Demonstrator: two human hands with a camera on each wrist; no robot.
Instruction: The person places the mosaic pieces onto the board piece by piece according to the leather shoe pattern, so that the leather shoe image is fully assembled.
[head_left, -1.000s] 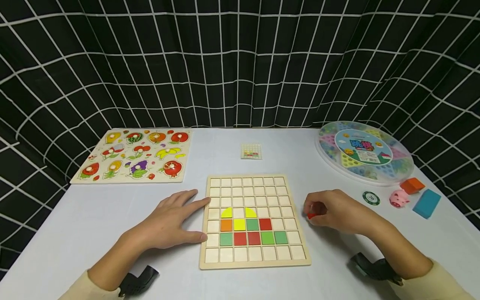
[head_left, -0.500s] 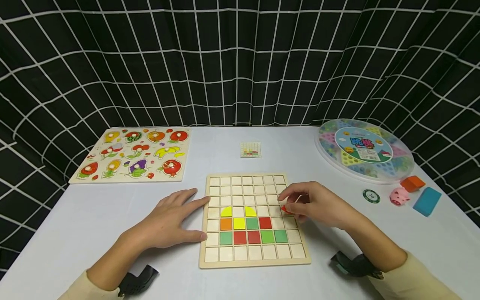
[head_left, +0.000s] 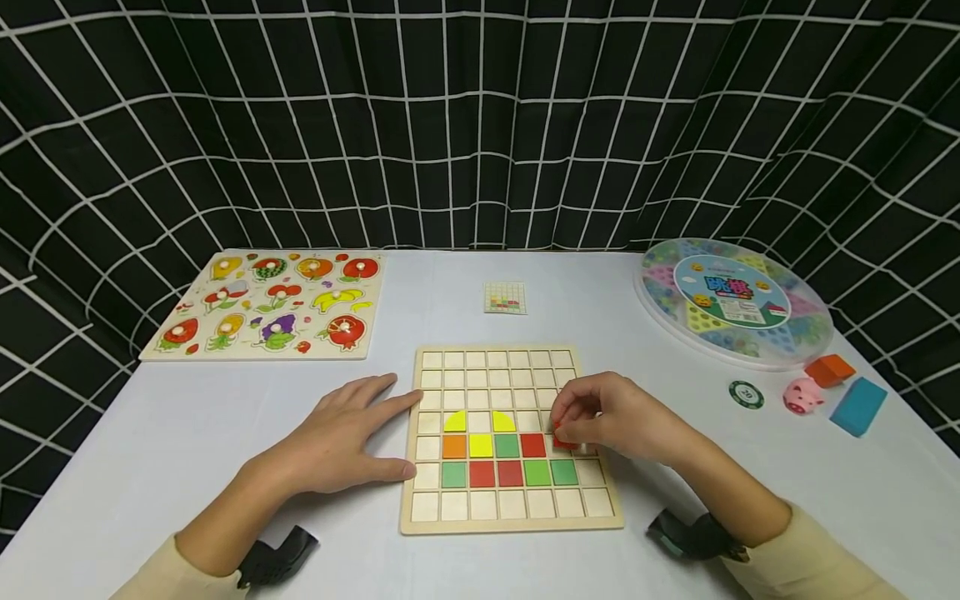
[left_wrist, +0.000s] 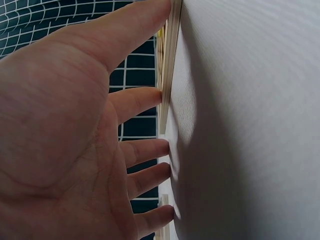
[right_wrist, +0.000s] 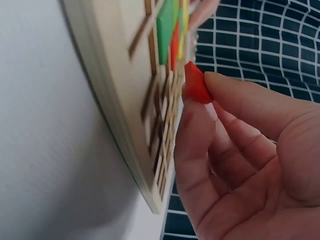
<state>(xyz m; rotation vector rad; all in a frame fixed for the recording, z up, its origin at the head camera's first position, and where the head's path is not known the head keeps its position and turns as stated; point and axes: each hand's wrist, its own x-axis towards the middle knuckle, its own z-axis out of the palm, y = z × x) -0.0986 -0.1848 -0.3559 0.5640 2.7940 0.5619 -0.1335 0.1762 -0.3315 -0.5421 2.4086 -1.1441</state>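
Observation:
A wooden grid board (head_left: 512, 525) lies in front of me, with red, green, yellow and orange tiles in some of its squares. Between thumb and forefinger my right hand (head_left: 611, 421) pinches a small red tile (right_wrist: 198, 84), held over the right part of the board beside a red square tile (head_left: 532, 446). Part of that pinched tile is covered by the fingers. My left hand (head_left: 341, 437) lies spread at the board's left edge. Its thumb and forefinger touch the rim, as the left wrist view also shows.
A small pattern card (head_left: 505, 297) lies behind the board. The fruit puzzle (head_left: 262, 304) is at back left. On the right are a round game box (head_left: 735, 304), a chip (head_left: 746, 395), a pink pig (head_left: 802, 396), an orange block (head_left: 829, 371) and a blue block (head_left: 858, 407).
My right hand has carried the red tile from the table right of the board leftward over the board, then slightly lower toward the row with the red square. My left hand has stayed put.

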